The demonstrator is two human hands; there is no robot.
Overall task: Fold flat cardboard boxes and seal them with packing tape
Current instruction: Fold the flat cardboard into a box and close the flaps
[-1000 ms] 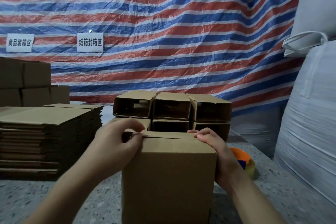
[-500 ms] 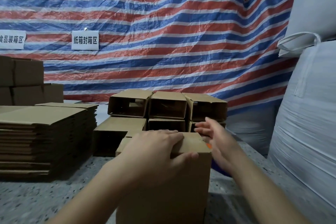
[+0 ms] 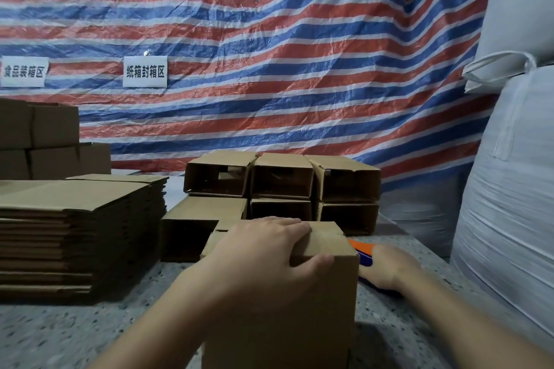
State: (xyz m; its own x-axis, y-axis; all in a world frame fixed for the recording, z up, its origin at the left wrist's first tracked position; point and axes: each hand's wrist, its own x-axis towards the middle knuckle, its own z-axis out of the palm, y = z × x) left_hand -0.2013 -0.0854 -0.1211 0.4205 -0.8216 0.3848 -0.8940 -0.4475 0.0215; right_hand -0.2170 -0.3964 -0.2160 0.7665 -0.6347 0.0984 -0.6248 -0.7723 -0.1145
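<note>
The left hand (image 3: 269, 252) lies flat on the closed flaps of 1 cardboard box (image 3: 314, 308), thumb over its front edge, while the right hand (image 3: 386, 269), half hidden behind it, touches an orange-and-blue tape dispenser (image 3: 361, 250), grip unclear.

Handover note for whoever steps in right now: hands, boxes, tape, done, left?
Left hand lies on the box, thumb over its front edge, holding the top flaps closed.
Right hand is down beside the box on the tape dispenser; its grip is hidden.
Flat boxes are stacked at left; folded open boxes behind.
Done: box folded, flaps closed.
Left: tape the seam, which shows no tape yet.
</note>
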